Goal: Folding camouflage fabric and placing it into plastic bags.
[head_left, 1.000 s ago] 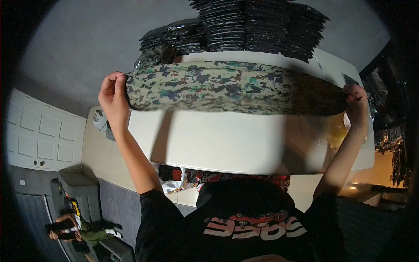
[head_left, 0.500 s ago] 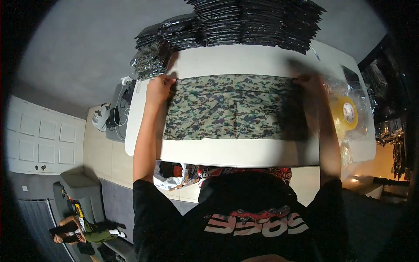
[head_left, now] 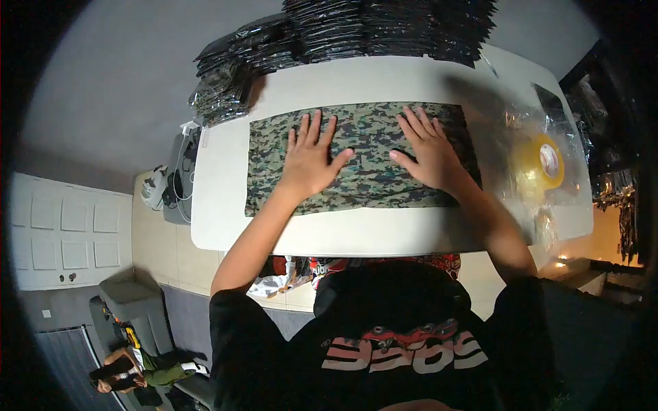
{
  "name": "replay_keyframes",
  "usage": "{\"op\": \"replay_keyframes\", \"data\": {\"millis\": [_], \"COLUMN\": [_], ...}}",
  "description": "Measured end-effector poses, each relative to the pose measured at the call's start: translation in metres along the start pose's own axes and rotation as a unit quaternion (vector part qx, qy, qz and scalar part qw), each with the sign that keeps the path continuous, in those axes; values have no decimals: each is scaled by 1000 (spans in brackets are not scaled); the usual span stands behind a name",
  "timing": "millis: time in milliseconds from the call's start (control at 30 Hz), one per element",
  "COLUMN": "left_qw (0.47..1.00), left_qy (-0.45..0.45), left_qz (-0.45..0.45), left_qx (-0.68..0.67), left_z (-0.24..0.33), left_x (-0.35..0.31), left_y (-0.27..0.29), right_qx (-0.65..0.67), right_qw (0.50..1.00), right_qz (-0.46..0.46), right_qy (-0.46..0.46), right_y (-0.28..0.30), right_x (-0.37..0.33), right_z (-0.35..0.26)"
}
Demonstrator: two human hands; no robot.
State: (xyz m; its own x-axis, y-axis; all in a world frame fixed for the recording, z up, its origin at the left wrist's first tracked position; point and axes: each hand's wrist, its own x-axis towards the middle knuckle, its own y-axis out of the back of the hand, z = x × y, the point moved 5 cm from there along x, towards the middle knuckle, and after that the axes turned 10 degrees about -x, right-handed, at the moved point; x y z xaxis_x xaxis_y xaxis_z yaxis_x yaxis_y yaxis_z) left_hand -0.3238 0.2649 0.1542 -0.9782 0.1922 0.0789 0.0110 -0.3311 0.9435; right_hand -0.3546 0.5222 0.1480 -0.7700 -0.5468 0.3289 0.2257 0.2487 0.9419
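A piece of camouflage fabric (head_left: 363, 181) in green, brown and black lies flat on the white table (head_left: 384, 229), its long side running left to right. On its left half my left hand (head_left: 312, 161) rests palm down with the fingers spread. My right hand (head_left: 432, 154) lies the same way on the right half, thumb pointing toward the left one. Both palms touch the cloth, and neither hand grips anything. A gap of bare fabric shows between the two thumbs.
Tall stacks of black plastic packages (head_left: 384, 31) line the table's far edge, with clear-wrapped packets (head_left: 219, 96) at the far left. To the right stands a roll of yellowish tape (head_left: 541, 164) near clear plastic. Another person (head_left: 137, 370) is on a grey sofa at lower left.
My hands have let go of the fabric's far corners and moved inward. They now lie flat and spread on top of it. The view has shifted slightly.
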Motion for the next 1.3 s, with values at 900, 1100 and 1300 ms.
{"op": "replay_keyframes", "data": {"millis": [900, 1100, 1300], "left_qw": [1000, 987, 983], "left_qy": [-1, -61, -44], "left_qz": [0, 75, 68], "left_qx": [20, -132, -164], "left_z": [-45, -40, -68], "left_x": [-69, -106, -151], "left_y": [44, 77, 89], "right_qx": [-32, 39, 87], "right_qw": [996, 998, 996], "right_qz": [-82, -39, -32], "right_qy": [-17, -3, -12], "right_y": [53, 83, 96], "right_x": [-74, -101, -141], "right_z": [21, 22, 36]}}
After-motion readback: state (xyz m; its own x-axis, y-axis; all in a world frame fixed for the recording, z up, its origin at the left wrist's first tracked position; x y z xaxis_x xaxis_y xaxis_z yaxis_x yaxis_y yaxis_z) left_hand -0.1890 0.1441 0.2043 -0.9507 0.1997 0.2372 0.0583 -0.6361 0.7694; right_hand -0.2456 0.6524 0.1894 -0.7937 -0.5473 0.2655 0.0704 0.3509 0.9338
